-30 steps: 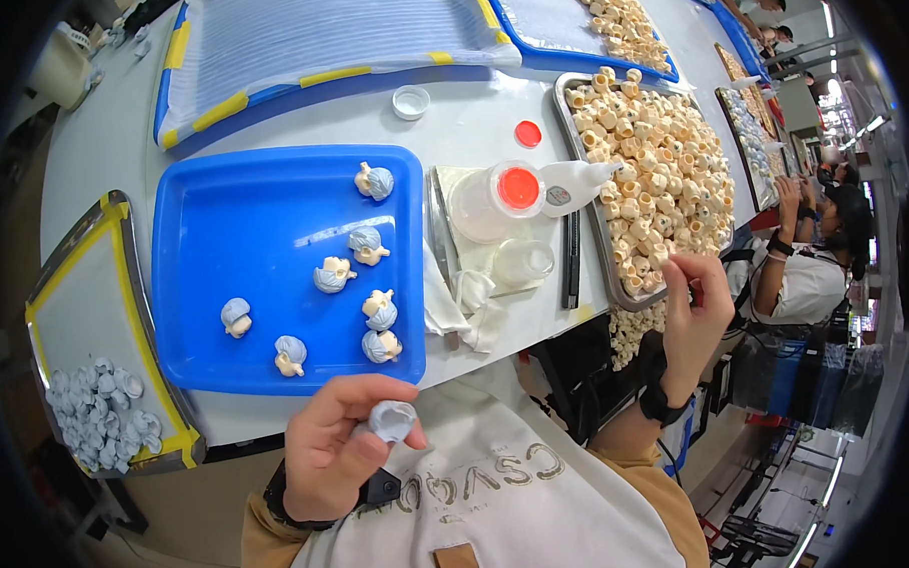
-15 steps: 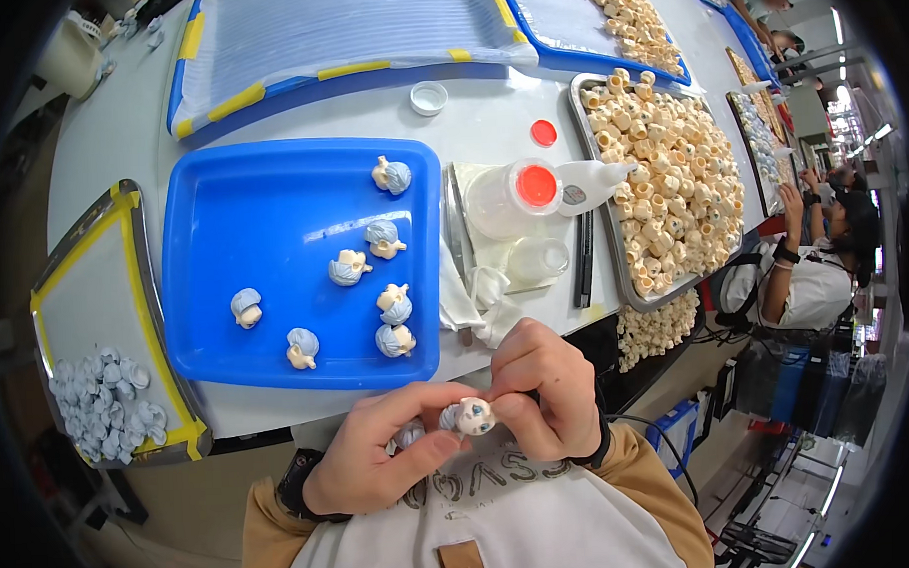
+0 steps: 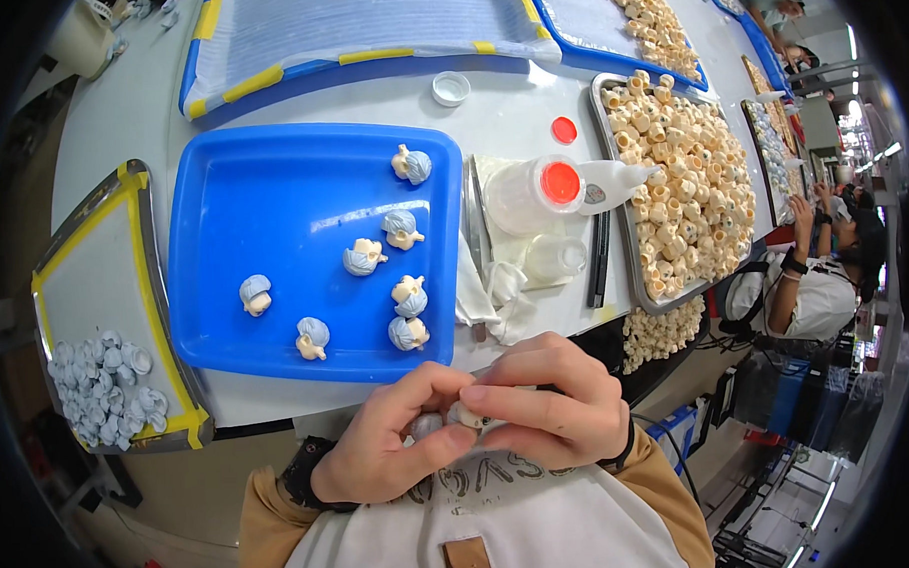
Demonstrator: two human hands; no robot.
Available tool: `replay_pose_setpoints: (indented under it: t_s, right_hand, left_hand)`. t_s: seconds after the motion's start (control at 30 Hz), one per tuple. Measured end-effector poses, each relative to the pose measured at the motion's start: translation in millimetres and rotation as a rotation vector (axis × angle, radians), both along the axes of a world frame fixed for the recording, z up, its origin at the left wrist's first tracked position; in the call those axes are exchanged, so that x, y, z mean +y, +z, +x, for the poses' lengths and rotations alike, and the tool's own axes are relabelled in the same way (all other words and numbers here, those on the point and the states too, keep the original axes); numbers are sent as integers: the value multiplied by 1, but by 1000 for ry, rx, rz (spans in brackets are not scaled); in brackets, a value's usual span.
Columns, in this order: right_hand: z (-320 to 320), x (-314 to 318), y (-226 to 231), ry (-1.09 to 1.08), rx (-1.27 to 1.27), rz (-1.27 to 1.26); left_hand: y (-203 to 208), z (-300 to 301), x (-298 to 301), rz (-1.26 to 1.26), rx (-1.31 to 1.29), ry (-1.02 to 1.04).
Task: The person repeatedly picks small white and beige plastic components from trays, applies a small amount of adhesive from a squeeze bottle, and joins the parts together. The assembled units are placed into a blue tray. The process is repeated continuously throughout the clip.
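In front of my apron, a small cream doll head (image 3: 469, 417) is pinched between both hands, mostly covered by fingers. My left hand (image 3: 385, 442) closes on it from the left, and a grey-blue hair piece (image 3: 426, 425) shows inside its curled fingers. From the other side, the bent fingers of my right hand (image 3: 564, 400) press on the same head. Just beyond my hands lies a blue tray (image 3: 267, 363) holding several doll heads with grey-blue hair, one of them a head (image 3: 409, 334) near its close right corner.
Right of the tray stand a tub (image 3: 517, 200) with a red centre, a squeeze bottle (image 3: 611, 185) and a small clear cup (image 3: 556, 257). A metal tray (image 3: 628, 240) is heaped with cream heads. Grey-blue hair pieces (image 3: 103, 391) lie on a yellow-taped tray at left. A person (image 3: 805, 292) sits far right.
My right fingers have come over the doll head, whose painted face showed before and is now mostly covered. The whole view has shifted slightly.
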State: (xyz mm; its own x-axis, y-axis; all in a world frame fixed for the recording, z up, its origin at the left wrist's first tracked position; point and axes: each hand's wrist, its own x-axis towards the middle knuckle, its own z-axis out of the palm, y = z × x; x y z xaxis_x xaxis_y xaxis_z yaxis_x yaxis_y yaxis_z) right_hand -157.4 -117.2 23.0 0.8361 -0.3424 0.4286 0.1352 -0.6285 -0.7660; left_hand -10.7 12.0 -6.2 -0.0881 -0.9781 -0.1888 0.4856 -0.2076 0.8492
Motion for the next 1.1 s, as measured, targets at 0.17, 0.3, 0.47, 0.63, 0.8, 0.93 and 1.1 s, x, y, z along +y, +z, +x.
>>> replay_pose_setpoints:
  t_s: [0.17,0.3,0.47,0.63,0.8,0.93,1.1]
  right_hand:
    - [-8,-9,3,-59,41,49]
    - [-25,-19,9,-305,50,27]
    - [-34,-39,16,-630,262,-143]
    - [-25,-47,15,-587,295,-206]
    - [-17,-52,15,-548,341,-285]
    - [-16,-53,13,-545,377,-309]
    - [-18,-53,13,-535,399,-324]
  left_hand:
    - [2,-6,-2,2,63,99]
    - [1,-2,-3,-6,22,83]
    - [-2,0,0,-41,2,90]
    - [0,-2,0,-56,65,160]
    - [7,-2,-2,-11,133,197]
    - [-4,-3,4,-44,51,211]
    - [5,-4,-4,-23,30,278]
